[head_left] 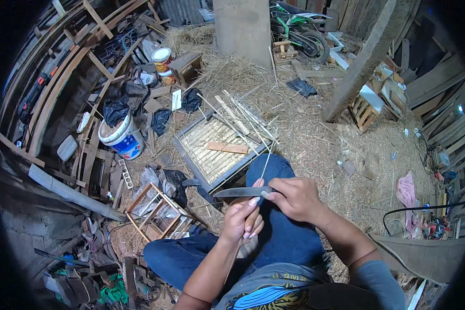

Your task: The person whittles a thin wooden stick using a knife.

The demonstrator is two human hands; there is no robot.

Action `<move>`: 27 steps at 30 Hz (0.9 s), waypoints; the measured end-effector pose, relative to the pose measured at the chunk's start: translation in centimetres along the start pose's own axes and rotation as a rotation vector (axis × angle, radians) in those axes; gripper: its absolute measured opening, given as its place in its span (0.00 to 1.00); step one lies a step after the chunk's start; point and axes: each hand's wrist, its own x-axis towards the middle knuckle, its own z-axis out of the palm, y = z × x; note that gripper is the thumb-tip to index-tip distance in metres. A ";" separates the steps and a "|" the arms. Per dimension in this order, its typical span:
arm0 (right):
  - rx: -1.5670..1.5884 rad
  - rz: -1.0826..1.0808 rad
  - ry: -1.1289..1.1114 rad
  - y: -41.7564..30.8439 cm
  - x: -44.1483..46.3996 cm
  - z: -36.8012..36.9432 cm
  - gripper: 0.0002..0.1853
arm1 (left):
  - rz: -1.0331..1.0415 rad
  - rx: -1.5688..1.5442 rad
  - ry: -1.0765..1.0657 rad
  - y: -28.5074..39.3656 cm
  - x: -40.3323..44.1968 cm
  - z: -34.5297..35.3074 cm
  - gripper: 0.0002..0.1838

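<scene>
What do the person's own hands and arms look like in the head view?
Both the left hand and the right hand are bare, with no gloves and no watch or bracelet visible. The forearms are uncovered too. A plain, short grey-blue sleeve covers the right upper arm; the left sleeve can't be made out clearly.

Your floor [320, 165] was strewn w/ straw [227, 77]. Ahead of you, a bit L, stood a slat-topped box [192, 163]. Directly on its top you had a short board [226, 148], lying flat, plus loose sticks [235, 117] toward the far R corner. Also on the floor: a bucket [124, 144] to your L, a wood frame [171, 200] nearer you, & a black bag [301, 87] farther off.
</scene>
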 end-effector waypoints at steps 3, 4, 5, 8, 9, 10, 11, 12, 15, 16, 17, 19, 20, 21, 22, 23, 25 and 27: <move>-0.035 -0.021 -0.009 0.2 0.3 -0.2 0.14 | -0.013 0.003 -0.014 0.4 -0.1 0.1 0.27; -0.050 -0.033 -0.003 0.4 0.2 -0.2 0.14 | -0.020 0.005 -0.026 0.3 -0.2 0.1 0.27; -0.051 -0.033 -0.004 0.5 0.1 -0.2 0.14 | -0.020 0.004 -0.026 0.3 -0.2 0.0 0.27; -0.048 -0.007 -0.035 1.8 0.0 -0.3 0.14 | -0.040 0.016 -0.017 0.5 -0.3 0.1 0.26; -0.123 0.112 0.004 2.7 0.0 -0.5 0.15 | -0.033 0.060 -0.031 0.7 -0.8 0.2 0.25; -0.197 0.231 0.045 3.8 0.1 -0.8 0.16 | -0.026 0.104 -0.045 0.8 -1.1 0.2 0.25; -0.182 0.244 0.091 5.3 0.1 -1.5 0.17 | -0.025 0.106 -0.043 0.5 -1.2 -0.1 0.25; -0.176 0.240 0.089 5.5 0.0 -1.7 0.17 | -0.007 0.077 -0.035 0.1 -1.2 -0.4 0.26; 0.578 0.377 0.091 5.5 -0.2 -0.9 0.14 | 0.007 0.059 -0.034 -0.4 -1.0 -0.9 0.26; 0.699 0.416 0.125 3.4 0.7 -1.0 0.14 | 0.000 0.074 -0.048 -0.4 -0.7 -0.9 0.26; 0.799 0.440 0.133 2.4 1.3 -0.7 0.13 | -0.024 0.105 -0.078 -0.7 -0.5 -1.1 0.26; 0.901 0.465 0.145 1.9 2.1 -0.3 0.11 | -0.035 0.165 -0.091 -0.9 -0.4 -0.9 0.26; 0.971 0.518 0.135 2.1 2.4 0.1 0.11 | -0.036 0.229 -0.101 -0.9 -0.3 -0.8 0.26; 1.044 0.571 0.122 2.2 2.6 0.6 0.10 | -0.036 0.232 -0.098 -0.7 -0.3 -0.7 0.26; 1.049 0.569 0.120 2.2 2.7 1.0 0.10 | -0.006 0.311 -0.064 -0.6 -0.2 -0.5 0.26; 1.017 0.521 0.113 2.3 2.8 1.3 0.10 | 0.023 0.388 -0.029 -0.5 -0.1 -0.4 0.26; 0.984 0.471 0.103 2.1 3.0 1.5 0.10 | 0.039 0.387 -0.008 -0.3 0.3 -0.3 0.26; 0.766 0.405 0.160 1.4 3.2 1.1 0.12 | 0.053 0.385 0.009 -0.2 0.6 -0.2 0.26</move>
